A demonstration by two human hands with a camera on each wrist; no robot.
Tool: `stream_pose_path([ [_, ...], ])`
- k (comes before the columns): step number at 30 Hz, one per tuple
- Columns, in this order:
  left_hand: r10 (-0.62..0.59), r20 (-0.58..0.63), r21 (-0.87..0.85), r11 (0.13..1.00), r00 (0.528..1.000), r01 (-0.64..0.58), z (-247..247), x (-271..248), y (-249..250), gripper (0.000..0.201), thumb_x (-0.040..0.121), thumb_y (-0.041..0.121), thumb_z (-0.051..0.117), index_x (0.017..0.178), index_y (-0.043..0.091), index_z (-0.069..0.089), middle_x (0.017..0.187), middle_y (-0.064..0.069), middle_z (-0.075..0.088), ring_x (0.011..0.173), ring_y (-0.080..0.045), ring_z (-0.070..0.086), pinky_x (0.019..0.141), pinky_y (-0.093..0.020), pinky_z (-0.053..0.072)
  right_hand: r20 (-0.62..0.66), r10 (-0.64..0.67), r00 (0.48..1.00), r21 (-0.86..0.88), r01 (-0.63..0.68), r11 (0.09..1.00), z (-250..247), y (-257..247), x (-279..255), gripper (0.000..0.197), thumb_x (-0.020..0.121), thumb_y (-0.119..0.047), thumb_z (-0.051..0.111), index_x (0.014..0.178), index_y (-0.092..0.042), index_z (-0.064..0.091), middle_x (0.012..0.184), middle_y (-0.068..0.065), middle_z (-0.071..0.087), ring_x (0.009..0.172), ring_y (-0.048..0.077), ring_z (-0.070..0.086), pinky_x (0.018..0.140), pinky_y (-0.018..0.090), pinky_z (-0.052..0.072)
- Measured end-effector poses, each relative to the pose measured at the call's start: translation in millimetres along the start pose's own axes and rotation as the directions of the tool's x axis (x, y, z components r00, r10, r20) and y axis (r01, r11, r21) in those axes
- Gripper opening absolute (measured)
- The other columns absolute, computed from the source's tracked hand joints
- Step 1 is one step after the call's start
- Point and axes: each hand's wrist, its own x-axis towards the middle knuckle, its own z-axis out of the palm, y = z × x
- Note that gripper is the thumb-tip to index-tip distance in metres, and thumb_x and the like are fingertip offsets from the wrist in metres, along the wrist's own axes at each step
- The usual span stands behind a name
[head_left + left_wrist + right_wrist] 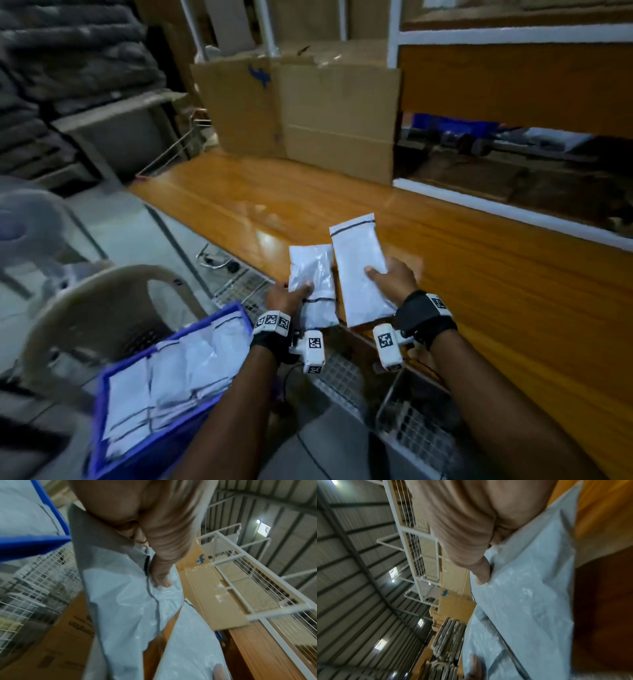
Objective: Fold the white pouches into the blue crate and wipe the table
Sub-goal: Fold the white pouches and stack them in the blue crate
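Above table edge point(445, 274): two white pouches point(359, 270), dark-striped.

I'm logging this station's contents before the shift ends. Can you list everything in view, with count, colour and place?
held pouches: 2, white, one in the left hand, one in the right, above the table's near edge
crate: 1, blue, lower left, holding more white pouches; count unclear
table: 1, orange-brown wood, centre and right
cardboard boxes: brown, far end of table; count unclear
chair: 1, beige, behind the crate
wire baskets: white, below the table's near edge; count unclear
left hand: grips its pouch
right hand: grips its pouch
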Motion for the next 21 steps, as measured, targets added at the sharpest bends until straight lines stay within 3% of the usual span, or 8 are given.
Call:
stream_pose_path([
  [3, 0.000, -0.042, -0.087, 0.996, 0.999, -0.004, -50, 9, -35, 0.028, 0.084, 0.033, 0.078, 0.092, 0.006, 0.074, 0.084, -0.008, 0.070, 0.068, -0.016, 0.063, 0.065, -0.031, 0.051, 0.046, -0.048, 0.998, -0.002, 0.048, 0.999, 70, -31, 0, 0.029, 0.090, -0.034, 0.067, 0.108, -0.012, 0.070, 0.106, 0.006, 0.071, 0.096, 0.027, 0.065, 0.073, 0.029, 0.044],
  [5, -0.019, -0.078, -0.084, 0.996, 0.997, 0.012, -84, 22, -63, 0.033, 0.090, 0.041, 0.070, 0.084, 0.009, 0.071, 0.080, -0.010, 0.069, 0.076, -0.022, 0.064, 0.067, -0.031, 0.048, 0.080, -0.073, 0.994, 0.011, 0.072, 0.997, 115, -49, -1, 0.025, 0.090, -0.033, 0.067, 0.103, -0.012, 0.070, 0.105, 0.007, 0.072, 0.094, 0.025, 0.065, 0.071, 0.028, 0.042],
  [9, -0.130, -0.094, 0.007, 0.991, 0.987, 0.132, -160, 55, -120, 0.054, 0.103, 0.046, 0.042, 0.117, 0.001, 0.067, 0.121, -0.021, 0.065, 0.114, -0.032, 0.060, 0.081, -0.031, 0.039, 0.172, -0.114, 0.978, 0.000, 0.116, 0.993, 206, -76, 3, 0.040, 0.095, -0.035, 0.059, 0.127, -0.010, 0.062, 0.127, 0.009, 0.064, 0.115, 0.027, 0.060, 0.086, 0.031, 0.046],
  [12, -0.222, -0.101, 0.052, 0.972, 0.970, 0.228, -216, 79, -173, 0.054, 0.108, 0.037, 0.030, 0.124, -0.005, 0.061, 0.134, -0.030, 0.056, 0.125, -0.039, 0.052, 0.093, -0.035, 0.037, 0.256, -0.083, 0.963, 0.010, 0.084, 0.996, 270, -90, 8, 0.038, 0.100, -0.024, 0.050, 0.134, -0.009, 0.055, 0.133, 0.009, 0.060, 0.119, 0.027, 0.057, 0.093, 0.031, 0.043],
  [15, -0.316, -0.111, 0.032, 0.947, 0.942, 0.321, -266, 88, -235, 0.053, 0.105, 0.039, 0.041, 0.121, -0.007, 0.063, 0.130, -0.031, 0.058, 0.121, -0.039, 0.055, 0.098, -0.038, 0.039, 0.333, 0.039, 0.942, -0.029, -0.031, 0.999, 326, -96, 13, 0.030, 0.099, -0.015, 0.048, 0.124, -0.001, 0.057, 0.117, 0.015, 0.062, 0.098, 0.025, 0.058, 0.076, 0.026, 0.038],
  [17, -0.353, -0.143, -0.008, 0.935, 0.925, 0.356, -292, 88, -274, 0.060, 0.092, 0.050, 0.051, 0.119, -0.002, 0.066, 0.125, -0.027, 0.063, 0.118, -0.037, 0.058, 0.100, -0.040, 0.044, 0.382, 0.106, 0.918, -0.058, -0.091, 0.994, 359, -97, 13, 0.021, 0.096, -0.014, 0.050, 0.112, -0.002, 0.056, 0.105, 0.016, 0.058, 0.092, 0.025, 0.054, 0.074, 0.028, 0.038],
  [19, -0.427, -0.159, 0.022, 0.900, 0.890, 0.436, -318, 88, -313, 0.057, 0.094, 0.050, 0.052, 0.119, 0.001, 0.067, 0.125, -0.024, 0.064, 0.119, -0.037, 0.058, 0.101, -0.038, 0.043, 0.412, 0.149, 0.899, -0.122, -0.108, 0.987, 397, -80, 20, 0.016, 0.087, -0.022, 0.055, 0.098, -0.010, 0.056, 0.094, 0.015, 0.058, 0.089, 0.029, 0.057, 0.073, 0.036, 0.045],
  [21, -0.449, -0.189, 0.066, 0.882, 0.873, 0.468, -339, 84, -340, 0.055, 0.098, 0.051, 0.045, 0.119, 0.006, 0.068, 0.125, -0.022, 0.064, 0.118, -0.035, 0.059, 0.098, -0.035, 0.041, 0.453, 0.193, 0.870, -0.159, -0.134, 0.978, 438, -51, 34, 0.028, 0.073, -0.034, 0.058, 0.091, -0.013, 0.064, 0.091, 0.016, 0.064, 0.088, 0.035, 0.063, 0.076, 0.041, 0.053],
])
